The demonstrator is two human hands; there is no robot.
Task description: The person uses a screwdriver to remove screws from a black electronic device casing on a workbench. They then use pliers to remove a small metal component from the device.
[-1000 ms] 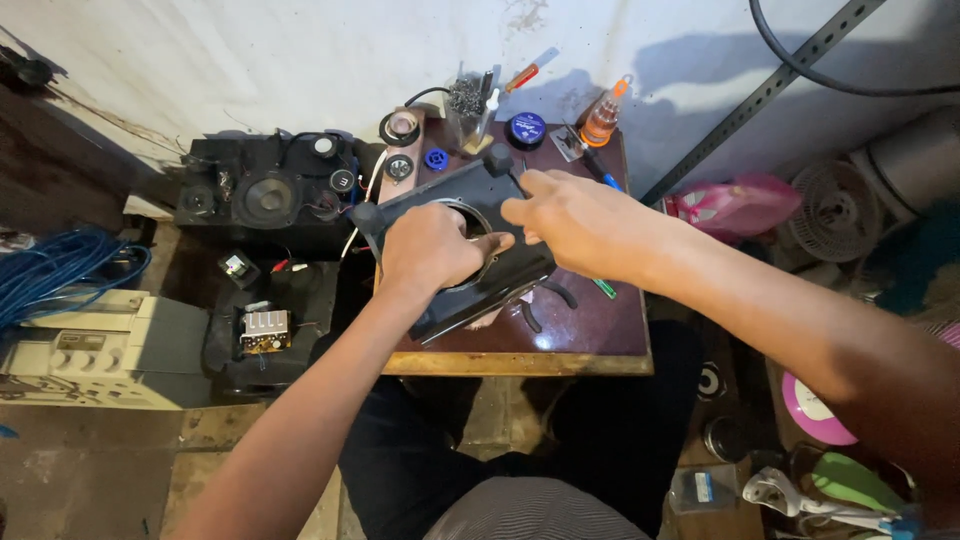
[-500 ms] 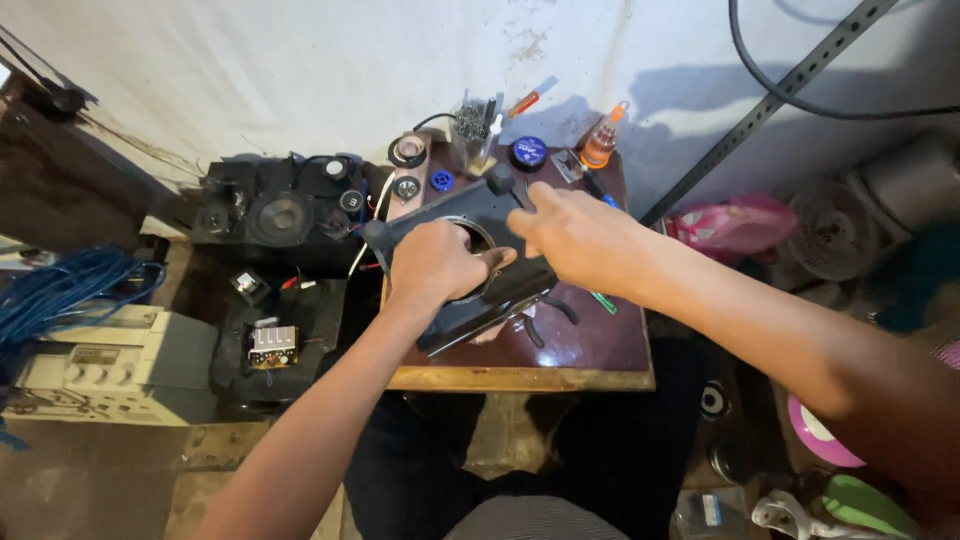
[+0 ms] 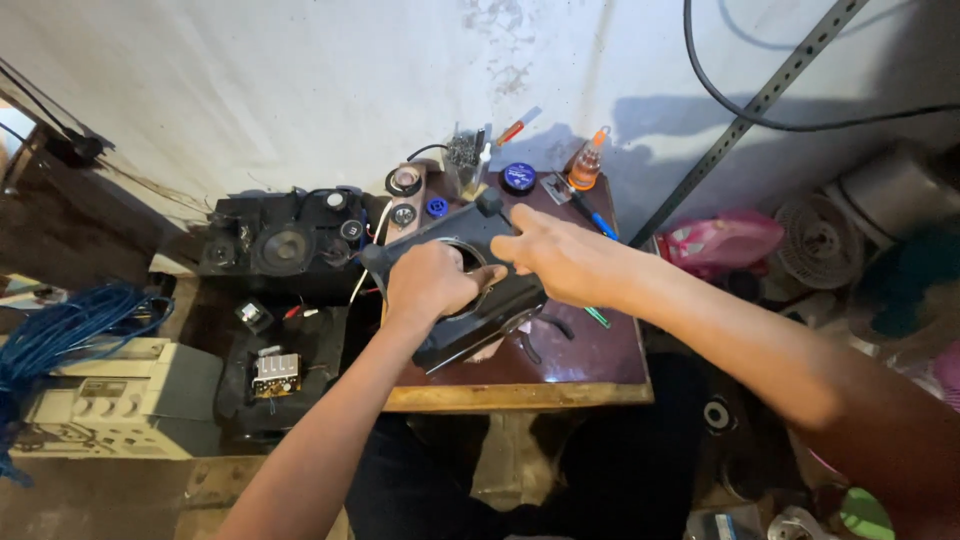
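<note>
Both hands hold a black speaker housing panel point(image 3: 478, 313) with a round cutout, tilted over a small brown wooden table point(image 3: 600, 355). My left hand point(image 3: 428, 280) grips the panel's left side, fingers curled at the edge of the cutout. My right hand point(image 3: 552, 258) clasps its upper right part, fingers wrapped over the rim. The panel's near corner rests near the table top.
At the table's back edge stand an orange-capped bottle point(image 3: 587, 160), a blue round tin point(image 3: 518, 177), a cup of small tools point(image 3: 462, 158) and screwdrivers. A black speaker unit point(image 3: 283, 245) and an open circuit box point(image 3: 272, 372) lie left. Blue cable point(image 3: 60, 325) and a beige device point(image 3: 100, 405) are far left.
The view has shifted slightly; both hands keep their grip on the black panel, which has turned a little, with the right hand sliding lower on its rim.
</note>
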